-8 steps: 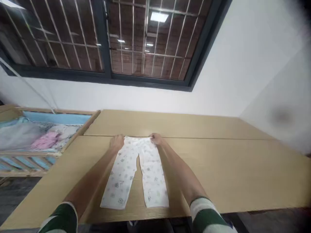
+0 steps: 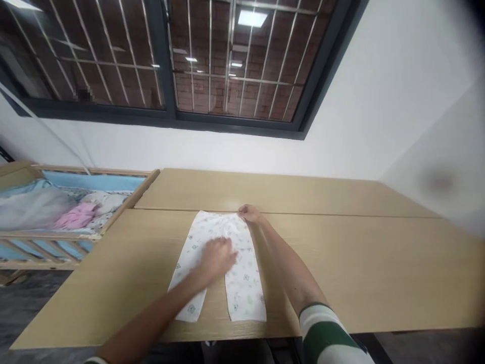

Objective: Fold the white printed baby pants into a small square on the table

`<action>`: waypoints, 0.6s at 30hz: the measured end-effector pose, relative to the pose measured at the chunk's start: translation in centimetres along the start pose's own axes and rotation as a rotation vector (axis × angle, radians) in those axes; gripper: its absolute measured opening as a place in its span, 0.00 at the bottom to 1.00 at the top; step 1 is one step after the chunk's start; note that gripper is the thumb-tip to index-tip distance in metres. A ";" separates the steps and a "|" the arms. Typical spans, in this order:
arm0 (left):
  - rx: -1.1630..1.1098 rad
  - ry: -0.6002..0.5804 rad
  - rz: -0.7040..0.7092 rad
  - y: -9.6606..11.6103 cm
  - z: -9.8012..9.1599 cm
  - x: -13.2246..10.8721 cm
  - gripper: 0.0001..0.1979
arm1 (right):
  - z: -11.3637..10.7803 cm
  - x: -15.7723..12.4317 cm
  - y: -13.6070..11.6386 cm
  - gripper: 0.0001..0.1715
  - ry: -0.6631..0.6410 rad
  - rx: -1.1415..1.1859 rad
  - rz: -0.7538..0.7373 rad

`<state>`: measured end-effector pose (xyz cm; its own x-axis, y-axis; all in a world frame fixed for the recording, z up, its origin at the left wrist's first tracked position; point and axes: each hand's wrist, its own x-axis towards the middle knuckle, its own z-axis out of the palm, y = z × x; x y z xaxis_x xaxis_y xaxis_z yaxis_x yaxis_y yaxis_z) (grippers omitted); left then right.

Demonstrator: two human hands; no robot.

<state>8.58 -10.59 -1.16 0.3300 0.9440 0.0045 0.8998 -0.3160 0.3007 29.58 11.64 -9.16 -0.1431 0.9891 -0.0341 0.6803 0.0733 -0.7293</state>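
bright window glare (image 2: 252, 18), blurred left hand (image 2: 217, 259)

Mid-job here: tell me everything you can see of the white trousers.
The white trousers are thin-looking cloth with small scattered prints. They lie flat on the wood-look tabletop, waistband at the far end, legs apart toward the near edge. The right hand touches the waistband's right corner; the blurred left hand hides the crotch, contact unclear.

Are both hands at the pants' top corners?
No, the right hand is at one top corner, but the left hand is over the middle of the pants.
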 end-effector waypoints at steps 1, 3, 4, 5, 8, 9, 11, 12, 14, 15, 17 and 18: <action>-0.031 -0.051 0.054 1.8 1.1 -1.5 0.18 | -0.3 -0.1 -0.2 0.11 -0.004 0.011 0.008; -0.075 -0.164 0.148 5.0 3.2 -4.2 0.25 | -0.8 -0.2 -0.6 0.12 -0.026 0.027 0.030; -0.070 -0.201 0.156 6.2 4.1 -5.1 0.27 | -0.9 -0.3 -0.8 0.12 -0.036 0.034 0.036; -0.064 -0.230 0.156 7.2 5.0 -5.9 0.28 | -1.0 -0.4 -1.0 0.13 -0.046 0.040 0.042; -0.053 -0.258 0.121 8.6 6.6 -6.7 0.26 | -1.0 -0.7 -1.6 0.15 -0.068 0.046 0.059; -0.059 -0.259 0.119 8.6 6.8 -6.8 0.24 | -0.9 -0.7 -1.7 0.15 -0.071 0.045 0.065; -0.072 -0.236 0.133 8.5 7.0 -6.8 0.21 | -0.8 -0.9 -2.0 0.16 -0.070 0.042 0.075; -0.075 -0.212 0.142 8.4 6.9 -6.8 0.19 | -0.8 -0.9 -2.1 0.17 -0.067 0.041 0.079; -0.070 -0.166 0.147 8.3 6.7 -7.0 0.16 | -0.7 -1.0 -2.3 0.16 -0.058 0.044 0.084; -0.066 -0.150 0.145 8.3 6.5 -7.0 0.16 | -0.7 -1.0 -2.5 0.16 -0.054 0.046 0.086; -0.071 -0.160 0.150 8.3 6.3 -7.2 0.19 | -0.6 -1.1 -2.8 0.15 -0.046 0.047 0.093; -0.081 -0.173 0.159 8.4 6.2 -7.2 0.21 | -0.6 -1.1 -2.9 0.14 -0.040 0.045 0.098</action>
<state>15.54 -20.60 -4.56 0.5159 0.8504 -0.1032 0.8092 -0.4442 0.3844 28.21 10.38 -6.60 -0.1070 0.9852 -0.1336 0.6597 -0.0302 -0.7509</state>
